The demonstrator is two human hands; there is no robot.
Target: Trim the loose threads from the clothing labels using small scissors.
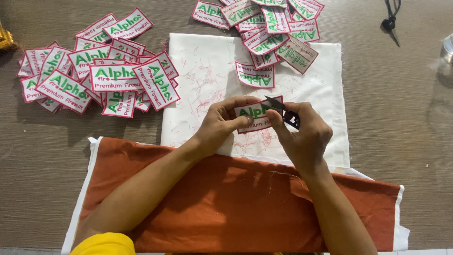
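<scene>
Left hand (221,123) pinches a rectangular embroidered patch (255,114), thumb along its lower edge and fingers curled over its upper left edge, so the hand is clamped on the patch. Right hand (302,137) is closed around a small pair of thread snips (282,111), whose dark blades touch the patch's upper right corner. The patch thus lies between the two hands, held just above a white cloth (203,85). Its long axis runs roughly left to right, tilted slightly upward toward the right; its lettered face is turned up to the camera.

The white cloth is strewn with short red thread clippings (205,92). Near the person, an orange cloth (245,208) with a white border spreads under both forearms.

One patch is in hand. A left pile of patches (94,71) lies on the brown tabletop (401,104), well apart from the hands; overlap prevents an exact count, but it holds over fifteen. An upper pile of patches (269,28) overlaps the white cloth's far edge, about a dozen, mostly upside down. One black cord (390,19) lies at the far right.
</scene>
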